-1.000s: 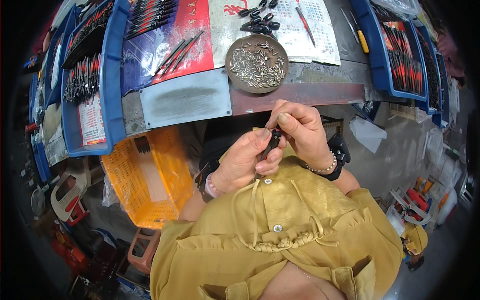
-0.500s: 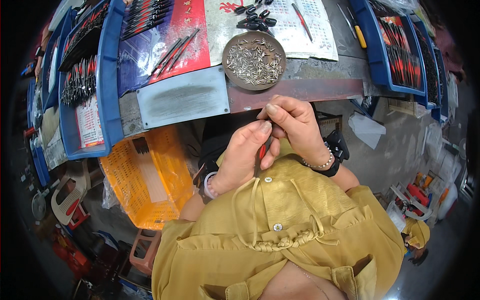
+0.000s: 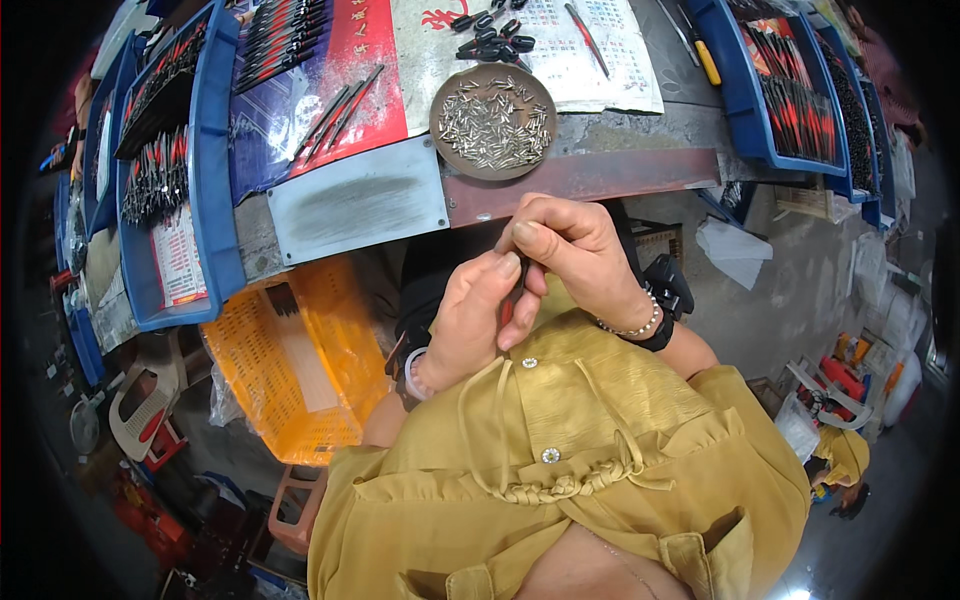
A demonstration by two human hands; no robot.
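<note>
red and black, that's the little tool (image 3: 512, 298) pinched between both hands just below the counter (image 3: 600, 170) edge, close in front of the person's chest. most of it is buried under fingers so i can't make out what kind of tool it is. the left hand (image 3: 468, 325) comes up from below with its grip curled shut around the lower part, thumb tip up against the right hand. the right hand (image 3: 575, 258) sits on top and slightly right, fingers folded down with its grip clamped on the upper end. the two hands are touching.

just above them on the counter, near the front edge, there's a round metal dish (image 3: 493, 121) full of small silver pins. left of it lies a flat grey metal plate (image 3: 358, 200) that hangs right at the counter's lip. blue trays (image 3: 215, 180) packed with red and black tools line the left side, and more blue trays (image 3: 745, 90) run along the right. a few black handles (image 3: 488, 35) sit on a printed sheet behind the dish.

room-wise, the hands are in the gap between the counter edge and the yellow shirt (image 3: 560, 450), pretty snug. an orange basket (image 3: 290, 360) sits down to the left, near the left wrist but apart from it. off to the right the floor is more open.
</note>
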